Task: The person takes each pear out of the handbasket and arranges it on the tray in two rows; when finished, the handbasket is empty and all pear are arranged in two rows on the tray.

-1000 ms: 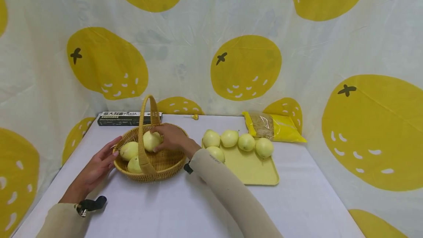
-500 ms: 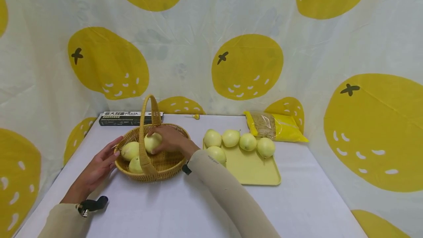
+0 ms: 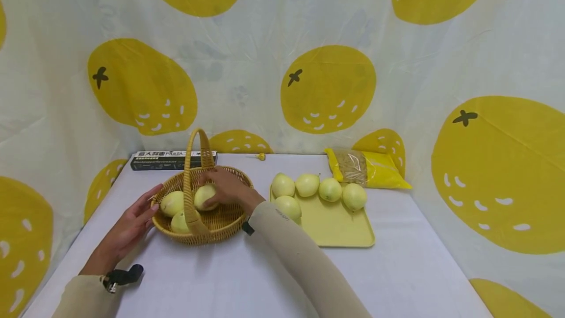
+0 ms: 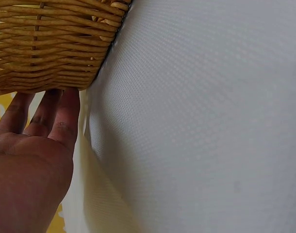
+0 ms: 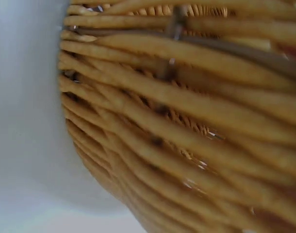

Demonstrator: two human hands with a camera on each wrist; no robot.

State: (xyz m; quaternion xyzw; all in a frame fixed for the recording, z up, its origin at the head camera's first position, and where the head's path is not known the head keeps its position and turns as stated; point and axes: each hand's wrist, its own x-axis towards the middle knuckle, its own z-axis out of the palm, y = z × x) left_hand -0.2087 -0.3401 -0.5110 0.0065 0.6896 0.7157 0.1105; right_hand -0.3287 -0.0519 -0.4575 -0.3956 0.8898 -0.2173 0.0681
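Note:
A wicker basket (image 3: 220,229) with a tall arched handle stands on the white table in the head view. Two pale yellow pears (image 3: 173,203) lie in its left part. My right hand (image 3: 227,188) reaches in right of the handle and holds another pear (image 3: 205,196), fingers over its top and right side. The right wrist view is filled by the basket's woven wall (image 5: 177,107), hiding that hand's fingers. My left hand (image 3: 132,222) touches the basket's left side; in the left wrist view its straight fingers (image 4: 65,116) rest against the wicker.
Right of the basket, a yellow tray (image 3: 340,232) carries several more pears (image 3: 330,190). Behind it lies a yellow bag of pasta (image 3: 368,168). A black pasta box (image 3: 154,162) stands behind the basket, and a small yellow object (image 3: 261,156) lies near the back edge.
The pear in my right hand has come down slightly within the basket, and the hand has lowered and tilted with it. My left hand stays at the basket's side.

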